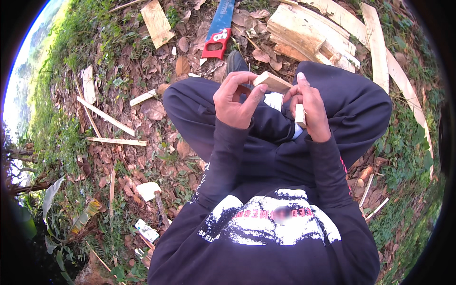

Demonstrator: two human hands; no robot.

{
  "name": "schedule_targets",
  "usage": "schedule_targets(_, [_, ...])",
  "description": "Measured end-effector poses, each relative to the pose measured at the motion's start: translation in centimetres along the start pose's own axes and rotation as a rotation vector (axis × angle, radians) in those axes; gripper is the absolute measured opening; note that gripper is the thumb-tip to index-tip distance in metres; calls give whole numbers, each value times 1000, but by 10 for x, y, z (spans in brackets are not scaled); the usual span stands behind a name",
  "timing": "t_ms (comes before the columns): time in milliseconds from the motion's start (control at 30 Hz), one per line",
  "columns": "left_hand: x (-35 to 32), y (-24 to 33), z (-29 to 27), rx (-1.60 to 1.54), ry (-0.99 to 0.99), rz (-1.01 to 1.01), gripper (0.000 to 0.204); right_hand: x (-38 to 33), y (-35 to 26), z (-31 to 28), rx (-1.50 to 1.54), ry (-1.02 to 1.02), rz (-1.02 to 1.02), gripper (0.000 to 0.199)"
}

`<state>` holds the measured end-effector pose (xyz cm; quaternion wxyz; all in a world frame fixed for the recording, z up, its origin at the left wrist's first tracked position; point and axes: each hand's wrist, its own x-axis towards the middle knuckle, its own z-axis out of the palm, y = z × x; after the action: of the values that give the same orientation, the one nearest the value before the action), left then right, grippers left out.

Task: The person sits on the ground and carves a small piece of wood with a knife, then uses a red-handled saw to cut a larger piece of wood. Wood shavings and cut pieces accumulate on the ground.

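Observation:
I sit cross-legged with both hands raised over my lap. My left hand point(237, 99) pinches the left end of a short, pale wooden block point(272, 81) between thumb and fingers. At the block's other end are the fingertips of my right hand point(311, 105), its thumb pointing up. A smaller wooden piece point(300, 115) is tucked in that same hand, its narrow end showing below the curled fingers. Whether the two pieces touch is hidden by the fingers. Beyond my legs lies a handsaw point(219, 35) with a blue blade and a red handle.
Stacked thick boards point(308, 33) lie past my right knee, with long curved strips point(411, 90) farther right. A flat board point(157, 23) rests left of the saw. Thin sticks point(107, 116) and a pale chunk point(148, 190) are scattered over leaves and grass at my left.

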<state>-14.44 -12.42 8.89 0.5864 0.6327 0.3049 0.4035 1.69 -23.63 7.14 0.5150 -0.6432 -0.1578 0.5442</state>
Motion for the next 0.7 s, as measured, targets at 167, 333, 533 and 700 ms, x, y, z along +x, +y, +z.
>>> schedule_targets(167, [1, -7, -6, -146, 183, -254, 22, 11, 6, -12, 254, 94, -30, 62])
schedule_targets(333, [3, -26, -12, -212, 158, -338, 21, 2, -10, -3, -171, 39, -331, 38])
schedule_targets(533, [5, -38, -13, -486, 117, -483, 22, -3, -22, 26, -680, 87, -697, 50])
schedule_targets(700, [7, -43, -16, -511, 99, -481, 20, 0, -17, 31, -765, 162, -696, 48])
